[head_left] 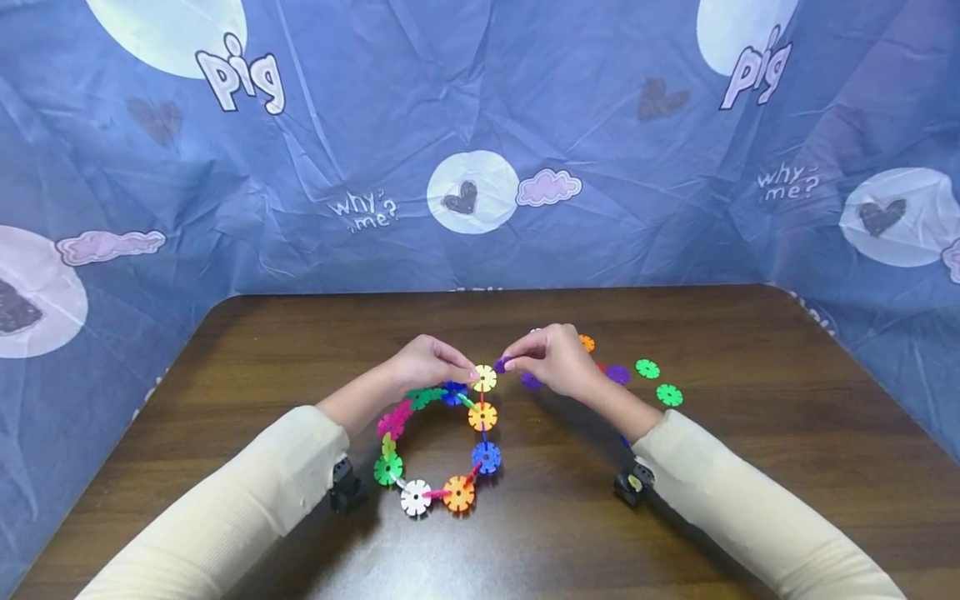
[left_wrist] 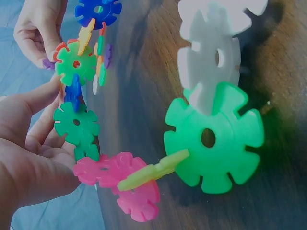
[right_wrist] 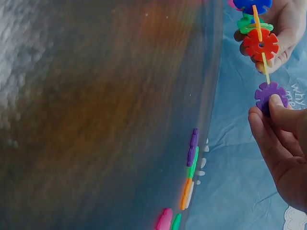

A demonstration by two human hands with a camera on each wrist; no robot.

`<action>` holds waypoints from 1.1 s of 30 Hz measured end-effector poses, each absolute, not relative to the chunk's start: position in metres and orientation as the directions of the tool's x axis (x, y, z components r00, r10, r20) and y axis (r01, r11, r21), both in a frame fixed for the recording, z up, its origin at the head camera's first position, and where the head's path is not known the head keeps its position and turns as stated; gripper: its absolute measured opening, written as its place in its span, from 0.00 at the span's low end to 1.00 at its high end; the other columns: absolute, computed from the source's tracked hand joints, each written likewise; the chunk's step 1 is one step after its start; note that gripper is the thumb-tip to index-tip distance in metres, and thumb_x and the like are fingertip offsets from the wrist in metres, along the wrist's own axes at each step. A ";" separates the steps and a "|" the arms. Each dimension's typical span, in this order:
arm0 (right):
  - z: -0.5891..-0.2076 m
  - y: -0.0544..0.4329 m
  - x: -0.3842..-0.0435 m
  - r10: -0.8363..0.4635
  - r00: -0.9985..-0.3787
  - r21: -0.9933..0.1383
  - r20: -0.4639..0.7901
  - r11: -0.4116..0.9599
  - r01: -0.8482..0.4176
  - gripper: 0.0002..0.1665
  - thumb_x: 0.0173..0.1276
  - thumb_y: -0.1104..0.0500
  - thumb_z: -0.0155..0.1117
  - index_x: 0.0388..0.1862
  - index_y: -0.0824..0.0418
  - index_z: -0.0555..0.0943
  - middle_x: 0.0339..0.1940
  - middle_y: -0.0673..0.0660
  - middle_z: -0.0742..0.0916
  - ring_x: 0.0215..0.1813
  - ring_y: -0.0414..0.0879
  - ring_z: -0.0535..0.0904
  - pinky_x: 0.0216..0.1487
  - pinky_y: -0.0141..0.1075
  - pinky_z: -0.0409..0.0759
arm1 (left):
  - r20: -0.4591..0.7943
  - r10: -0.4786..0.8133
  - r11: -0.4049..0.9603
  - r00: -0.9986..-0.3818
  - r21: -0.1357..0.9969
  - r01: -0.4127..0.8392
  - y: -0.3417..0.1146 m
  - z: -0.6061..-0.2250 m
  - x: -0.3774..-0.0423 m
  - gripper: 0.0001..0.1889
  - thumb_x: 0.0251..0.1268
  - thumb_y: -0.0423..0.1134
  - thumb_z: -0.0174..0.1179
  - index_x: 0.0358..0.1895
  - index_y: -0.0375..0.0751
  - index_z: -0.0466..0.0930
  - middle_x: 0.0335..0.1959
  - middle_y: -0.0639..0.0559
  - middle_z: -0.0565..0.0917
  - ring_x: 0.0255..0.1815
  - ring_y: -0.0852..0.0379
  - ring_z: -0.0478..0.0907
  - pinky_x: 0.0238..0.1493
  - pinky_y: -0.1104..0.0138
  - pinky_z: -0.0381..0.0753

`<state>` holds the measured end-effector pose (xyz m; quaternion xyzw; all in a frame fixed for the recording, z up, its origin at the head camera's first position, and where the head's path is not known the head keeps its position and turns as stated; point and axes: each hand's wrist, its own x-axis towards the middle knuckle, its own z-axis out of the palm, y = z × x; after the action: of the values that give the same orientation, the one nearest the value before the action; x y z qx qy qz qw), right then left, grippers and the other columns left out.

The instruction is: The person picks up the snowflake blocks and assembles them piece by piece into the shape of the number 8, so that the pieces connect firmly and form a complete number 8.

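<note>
Plastic notched discs are joined into a ring, with a green disc [head_left: 388, 468], a white disc [head_left: 416, 497] and an orange disc [head_left: 459, 493] along its near side. At its far right, a pale yellow disc [head_left: 483, 378] stands out from the ring. My left hand [head_left: 429, 364] pinches this yellow disc by its left edge. My right hand [head_left: 558, 360] pinches a purple disc [right_wrist: 270, 97] between thumb and fingers. In the right wrist view the purple disc meets the edge of the yellow one; how deep their notches engage is hidden.
Loose discs lie on the brown table [head_left: 720, 467] around and beyond my right hand, among them a green disc [head_left: 670, 395], another purple disc [head_left: 618, 375] and an orange disc partly hidden by the hand. A blue printed cloth [head_left: 480, 258] hangs behind the table.
</note>
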<state>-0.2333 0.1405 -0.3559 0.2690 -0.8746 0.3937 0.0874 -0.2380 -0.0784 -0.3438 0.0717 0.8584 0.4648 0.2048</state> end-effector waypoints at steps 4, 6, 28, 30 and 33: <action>-0.357 0.140 -0.233 -0.453 -0.798 -0.598 0.398 0.532 -0.600 0.03 0.54 0.63 0.74 0.29 0.61 0.89 0.29 0.56 0.91 0.28 0.36 0.82 0.29 0.25 0.79 | -0.268 0.313 0.567 -0.911 0.823 -0.048 -0.075 -0.345 -0.235 0.12 0.55 0.39 0.70 0.39 0.34 0.88 0.32 0.48 0.90 0.31 0.65 0.78 0.38 0.73 0.77; -0.358 0.140 -0.233 -0.475 -0.779 -0.578 0.409 0.526 -0.624 0.03 0.53 0.62 0.75 0.28 0.59 0.89 0.29 0.55 0.91 0.27 0.35 0.80 0.28 0.25 0.77 | -0.262 0.309 0.575 -0.914 0.817 -0.040 -0.073 -0.346 -0.234 0.12 0.55 0.38 0.69 0.39 0.33 0.88 0.32 0.46 0.90 0.32 0.65 0.80 0.41 0.71 0.79; -0.351 0.135 -0.243 -0.582 -0.765 -0.632 0.278 0.489 -0.601 0.07 0.56 0.61 0.73 0.35 0.60 0.89 0.33 0.57 0.91 0.19 0.47 0.81 0.22 0.26 0.76 | -0.394 0.253 0.531 -0.884 0.820 -0.213 -0.071 -0.347 -0.228 0.12 0.56 0.39 0.68 0.41 0.35 0.86 0.26 0.59 0.83 0.29 0.63 0.74 0.31 0.74 0.72; -0.350 0.135 -0.243 -0.599 -0.761 -0.652 0.251 0.477 -0.590 0.07 0.56 0.62 0.72 0.35 0.61 0.89 0.34 0.58 0.91 0.22 0.52 0.82 0.23 0.26 0.77 | -0.401 0.280 0.508 -0.872 0.833 -0.220 -0.071 -0.347 -0.227 0.12 0.57 0.36 0.67 0.42 0.33 0.85 0.21 0.62 0.80 0.25 0.65 0.73 0.29 0.75 0.73; -0.351 0.135 -0.243 -0.607 -0.765 -0.673 0.216 0.475 -0.567 0.07 0.56 0.62 0.73 0.35 0.61 0.89 0.33 0.58 0.91 0.22 0.55 0.82 0.21 0.27 0.76 | -0.403 0.298 0.485 -0.865 0.844 -0.226 -0.070 -0.348 -0.227 0.12 0.58 0.35 0.66 0.43 0.31 0.85 0.18 0.63 0.80 0.24 0.67 0.73 0.28 0.76 0.74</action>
<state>-0.2431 0.1347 -0.3507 0.3420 -0.8583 0.3817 -0.0265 -0.2269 -0.0695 -0.3483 0.0216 0.8221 0.5068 0.2585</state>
